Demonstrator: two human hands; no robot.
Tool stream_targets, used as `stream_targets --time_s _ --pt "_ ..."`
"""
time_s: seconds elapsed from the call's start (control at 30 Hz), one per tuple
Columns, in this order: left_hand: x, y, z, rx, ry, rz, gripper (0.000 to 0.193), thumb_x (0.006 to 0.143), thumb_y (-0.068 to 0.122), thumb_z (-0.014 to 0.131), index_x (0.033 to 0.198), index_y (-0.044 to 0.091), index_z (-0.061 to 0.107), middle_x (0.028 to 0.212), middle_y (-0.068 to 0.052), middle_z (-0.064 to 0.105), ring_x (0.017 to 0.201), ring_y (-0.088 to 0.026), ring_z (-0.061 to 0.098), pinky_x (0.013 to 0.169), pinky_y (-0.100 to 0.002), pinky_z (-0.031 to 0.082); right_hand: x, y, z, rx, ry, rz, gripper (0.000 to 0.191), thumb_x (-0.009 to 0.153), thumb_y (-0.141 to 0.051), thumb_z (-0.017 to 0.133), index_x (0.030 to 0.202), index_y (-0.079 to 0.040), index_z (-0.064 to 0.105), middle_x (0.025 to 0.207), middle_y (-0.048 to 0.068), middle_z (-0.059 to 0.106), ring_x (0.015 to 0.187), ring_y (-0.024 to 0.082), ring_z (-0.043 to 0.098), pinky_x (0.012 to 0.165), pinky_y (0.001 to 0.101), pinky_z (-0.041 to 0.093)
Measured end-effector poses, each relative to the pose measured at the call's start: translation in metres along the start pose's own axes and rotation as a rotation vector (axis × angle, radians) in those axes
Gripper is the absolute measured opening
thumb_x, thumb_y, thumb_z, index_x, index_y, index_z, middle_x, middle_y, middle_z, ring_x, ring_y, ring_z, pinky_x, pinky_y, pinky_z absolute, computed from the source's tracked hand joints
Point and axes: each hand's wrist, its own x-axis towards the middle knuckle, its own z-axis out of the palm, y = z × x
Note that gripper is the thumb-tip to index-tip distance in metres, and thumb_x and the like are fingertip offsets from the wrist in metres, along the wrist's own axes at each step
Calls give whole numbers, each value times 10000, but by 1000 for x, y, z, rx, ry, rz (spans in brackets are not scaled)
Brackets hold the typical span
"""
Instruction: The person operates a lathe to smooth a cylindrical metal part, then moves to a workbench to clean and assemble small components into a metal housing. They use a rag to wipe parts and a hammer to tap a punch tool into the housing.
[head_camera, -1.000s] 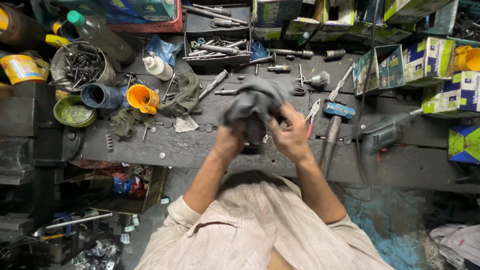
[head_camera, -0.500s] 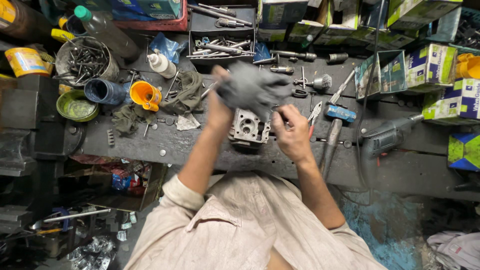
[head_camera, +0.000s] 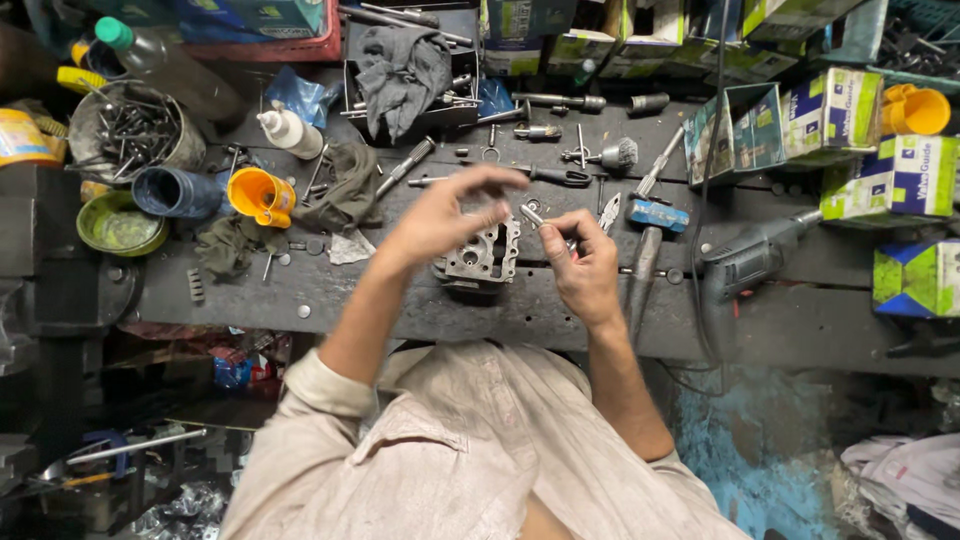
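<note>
Head view. The person is working over a grey cast metal engine part (head_camera: 482, 252) that is sitting upright on the front strip of the dark desk (head_camera: 420, 305), directly ahead of the torso. The left hand (head_camera: 445, 215) is hovering just above the part with fingers loosely spread and curled, gripping nothing. The right hand (head_camera: 580, 262) is pinching a small slim metal piece (head_camera: 534, 214) between thumb and fingertips, its tip pointing toward the top right edge of the part. The two hands are apart, one on each side of the casting.

Step in hand, as judged: a small component is being brought to the casting for fitting or checking. The next move is likely calling for the left hand to steady the casting while the right hand is aligning the piece with an opening; the exact opening cannot be told.

Containers: a round metal tin (head_camera: 130, 135) at far left is holding loose nails or screws. A green bowl (head_camera: 120, 225) is showing only a dull residue. An orange cup (head_camera: 258, 195) and a blue cylinder (head_camera: 175, 192) are lying on their sides, contents hidden. A black tray (head_camera: 455, 95) at the rear is holding long tools and a grey rag (head_camera: 400, 70).
</note>
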Motion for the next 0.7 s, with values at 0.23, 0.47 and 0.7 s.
stream_targets --time_s 0.23,0.47,0.7 --pt "-21 -45 62 -792 264 -159 290 964 198 772 1194 32 710 1157 -73 757 1040 -138 695 948 -302 559 1 -22 20 -66 -79 -118 211 1007 -127 688 1148 26 652 1034 65 667 974 119 639 855 269 524" --pt "-26 -54 39 -984 420 -153 341 945 139 746 1258 34 659 1054 -69 709 954 -140 657 900 -308 557 -2 -25 30 157 -277 -167 174 1058 -166 634 1049 -1 690 1026 82 738 984 171 716 909 312 584" --pt "-40 -22 50 -905 390 73 354 1054 167 658 1383 60 584 1018 -38 652 967 -108 602 900 -259 507 -3 -17 38 207 -256 -290 138 1046 -137 660 1026 -9 708 1014 82 728 954 169 675 862 302 538"
